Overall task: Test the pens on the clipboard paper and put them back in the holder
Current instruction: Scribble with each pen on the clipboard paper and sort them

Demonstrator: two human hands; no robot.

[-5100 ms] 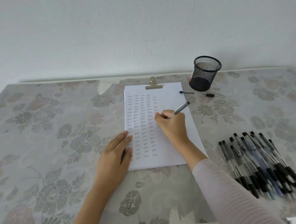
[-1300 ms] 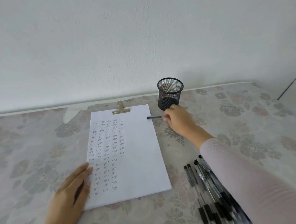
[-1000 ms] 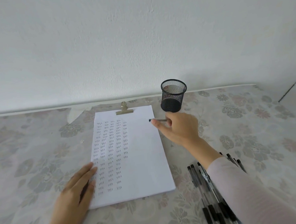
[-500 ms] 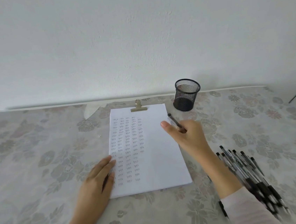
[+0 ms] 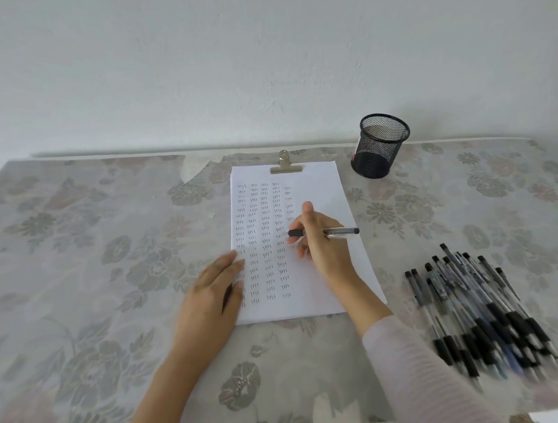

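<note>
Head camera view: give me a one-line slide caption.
Right hand holds a pen over the clipboard paper; left hand rests on its edge; more pens lie beside.

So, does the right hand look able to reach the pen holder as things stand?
Probably yes: only bare paper and tablecloth lie between the right hand, gripping a pen, and the upright pen holder.

Open cloth (image 5: 373,201) runs from the paper (image 5: 323,186) to the holder (image 5: 381,145), its mouth unobstructed. The pen pile (image 5: 477,311) fills the right foreground, its near edge blurred, perhaps reaching the cloth's edge. Wide cloth lies free at left.
</note>
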